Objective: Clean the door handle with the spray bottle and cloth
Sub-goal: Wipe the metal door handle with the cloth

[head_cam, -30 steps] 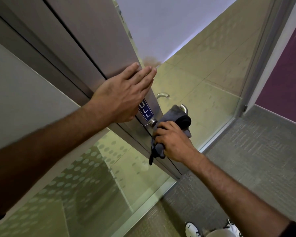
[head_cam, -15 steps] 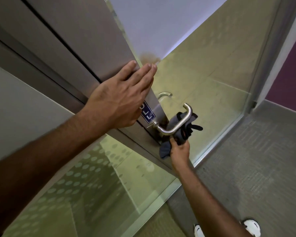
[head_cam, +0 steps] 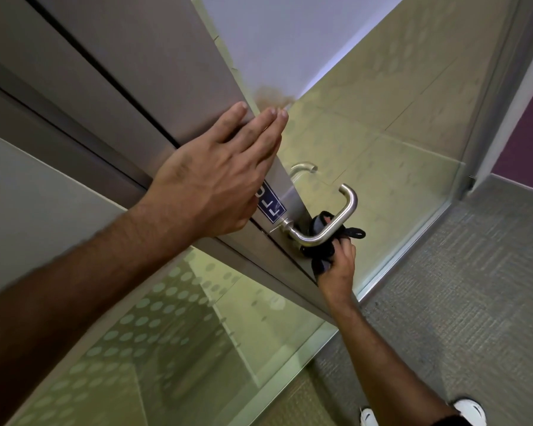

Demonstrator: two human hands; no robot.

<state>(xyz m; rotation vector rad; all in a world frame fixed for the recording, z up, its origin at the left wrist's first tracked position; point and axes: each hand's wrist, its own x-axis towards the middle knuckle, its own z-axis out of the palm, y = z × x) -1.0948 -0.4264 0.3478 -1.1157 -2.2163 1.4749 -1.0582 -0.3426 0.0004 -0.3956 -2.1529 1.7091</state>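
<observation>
The left hand (head_cam: 216,176) lies flat against the metal door frame (head_cam: 154,87) in the middle of the picture, fingers straight and close together, their tips reaching the frame's edge; it grasps nothing and simply presses on the surface. Its palm covers part of the blue PULL sign (head_cam: 271,206), so only the last letters show.

The right hand (head_cam: 336,265), lower and right of centre, comes up from below with its fingers curled round a dark cloth (head_cam: 323,241). The cloth is bunched up behind and under the door handle (head_cam: 326,224), touching the bar's lower stretch, with a loose end sticking out to the right. The handle is a brushed steel lever, bent into a hook shape, fixed to the frame just below the sign; its upper curved end stands free of the cloth. A second handle (head_cam: 302,169) shows through the glass just above it.

The glass panel (head_cam: 382,167) fills the upper right of the picture, greenish, with faint dot patterns. Another glazed panel (head_cam: 166,348) with the same dots runs across the lower left. Grey carpet (head_cam: 459,302) covers the lower right, and white shoes (head_cam: 471,408) peek in at the bottom edge. A purple wall (head_cam: 530,133) stands at the far right.
</observation>
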